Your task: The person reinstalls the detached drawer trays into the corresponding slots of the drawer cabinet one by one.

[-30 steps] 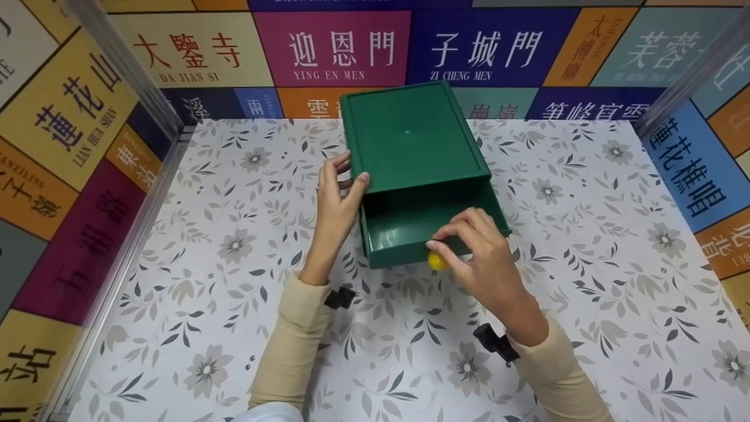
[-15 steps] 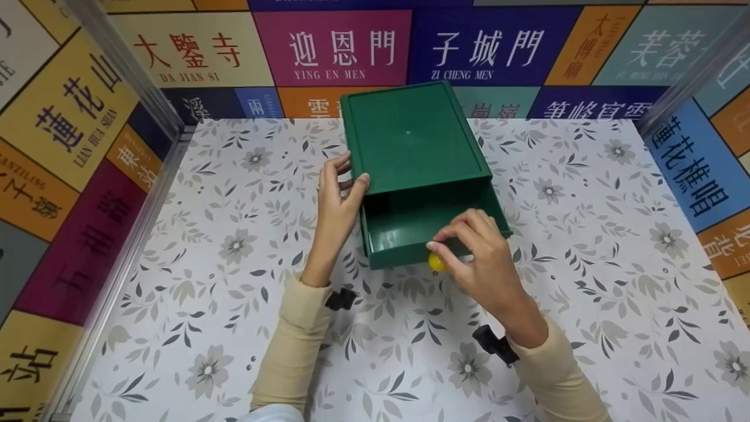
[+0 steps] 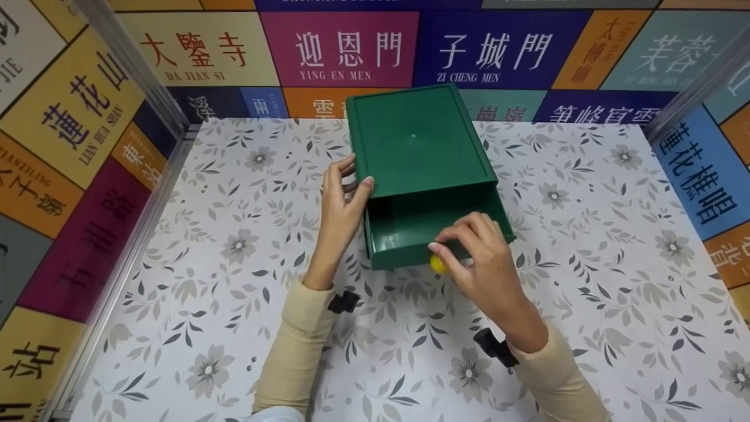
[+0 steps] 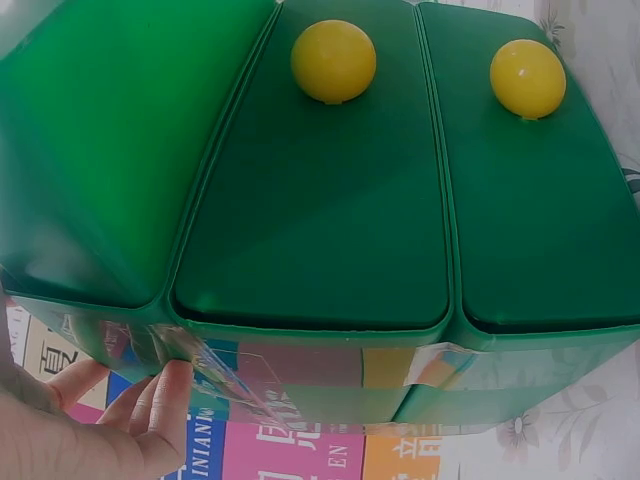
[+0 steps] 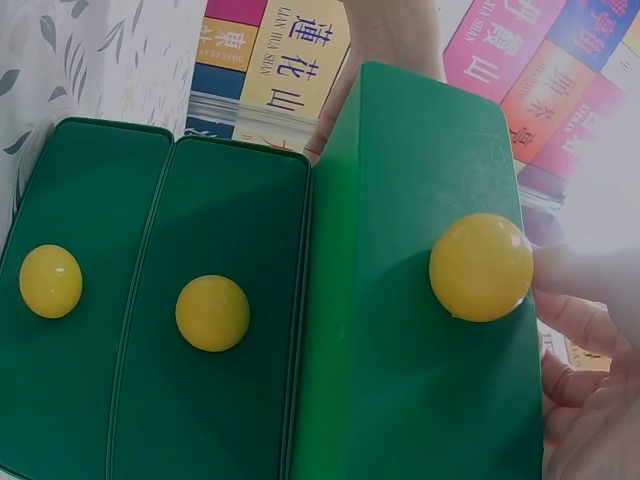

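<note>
A green plastic drawer cabinet (image 3: 416, 138) stands on the table with three stacked drawers. Its top drawer (image 3: 401, 257) is pulled well out, and no contents show in the visible part. My right hand (image 3: 489, 269) pinches that drawer's front rim beside its round yellow knob (image 3: 437, 264). In the right wrist view, the thumb lies close against this knob (image 5: 481, 267). My left hand (image 3: 341, 202) rests on the cabinet's left side, fingers along the wall and thumb near the top front corner. Two lower drawers with yellow knobs (image 4: 333, 62) are closed in the left wrist view.
A white table (image 3: 234, 305) with a grey leaf and flower print lies under the cabinet. Colourful panels with large characters (image 3: 345, 50) wall in the back and both sides. The cabinet stands near the back wall. Clear tape (image 4: 440, 365) sticks to its side.
The head view has shifted slightly. Both hands keep their places, and the top drawer stays pulled out by about the same amount.
</note>
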Tool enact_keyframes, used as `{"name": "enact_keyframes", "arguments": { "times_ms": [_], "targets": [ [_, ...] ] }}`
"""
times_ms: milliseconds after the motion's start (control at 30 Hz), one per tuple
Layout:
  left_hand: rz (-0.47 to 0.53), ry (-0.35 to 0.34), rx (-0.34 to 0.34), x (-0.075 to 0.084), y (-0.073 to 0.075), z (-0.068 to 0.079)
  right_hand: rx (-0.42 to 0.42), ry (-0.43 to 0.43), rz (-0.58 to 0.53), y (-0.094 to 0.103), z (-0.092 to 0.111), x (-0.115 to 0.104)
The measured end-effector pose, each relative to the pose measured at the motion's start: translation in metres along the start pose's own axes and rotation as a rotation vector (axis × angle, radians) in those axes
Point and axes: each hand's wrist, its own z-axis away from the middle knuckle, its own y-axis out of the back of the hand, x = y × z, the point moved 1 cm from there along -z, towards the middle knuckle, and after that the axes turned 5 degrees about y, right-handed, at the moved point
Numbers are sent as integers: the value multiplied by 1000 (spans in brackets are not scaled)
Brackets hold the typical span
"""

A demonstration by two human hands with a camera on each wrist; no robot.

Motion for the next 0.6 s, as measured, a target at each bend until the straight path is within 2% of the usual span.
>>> {"name": "enact_keyframes", "arguments": {
  "times_ms": [333,600],
  "targets": [
    [-8,5,0,2,-3,-1,-62,-31,62,0,-9,5],
    [-33,15,3,2,-2,0,-39,-20,60,-6,-16,11]
  ]
}}
